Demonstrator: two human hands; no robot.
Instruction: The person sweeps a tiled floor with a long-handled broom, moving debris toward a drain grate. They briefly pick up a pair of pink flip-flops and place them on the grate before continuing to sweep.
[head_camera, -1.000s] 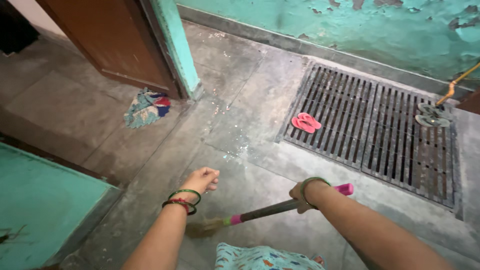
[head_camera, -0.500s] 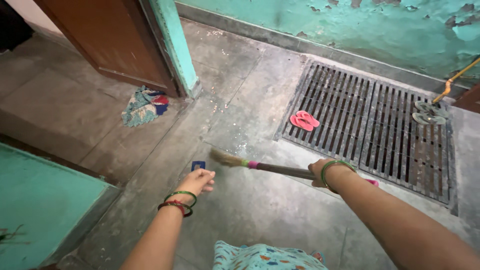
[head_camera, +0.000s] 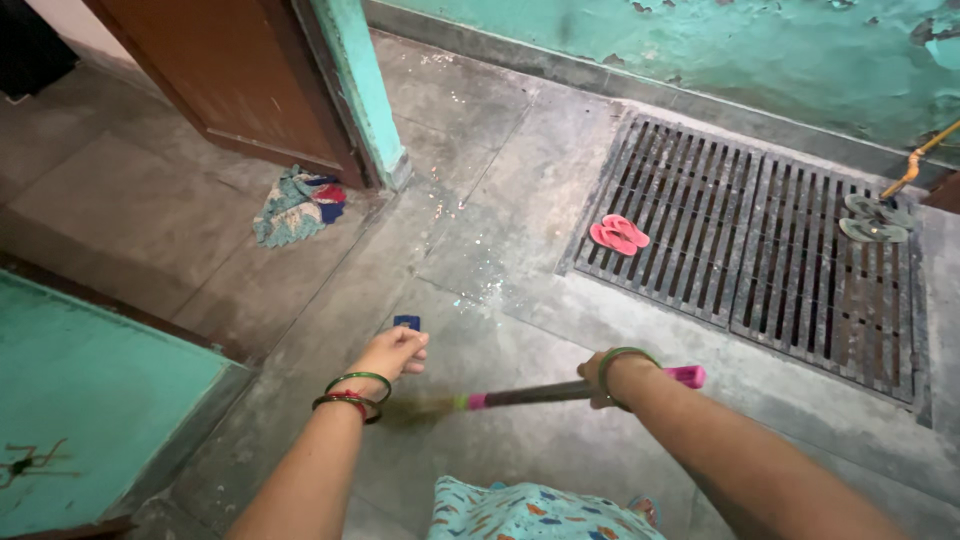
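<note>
A crumpled cloth (head_camera: 295, 205) lies left of the floor grate (head_camera: 760, 250), by the brown door (head_camera: 240, 80). Nearer, the left hand (head_camera: 393, 352) hangs loosely curled, fingers together and empty, a small blue object (head_camera: 406, 322) just beyond it. The right hand (head_camera: 603, 380), near the grate's front edge, is clamped on a broom (head_camera: 530, 396), bristles blurred beside the left wrist; pink sandals (head_camera: 619, 235) and grey sandals (head_camera: 873, 219) rest on the grate.
</note>
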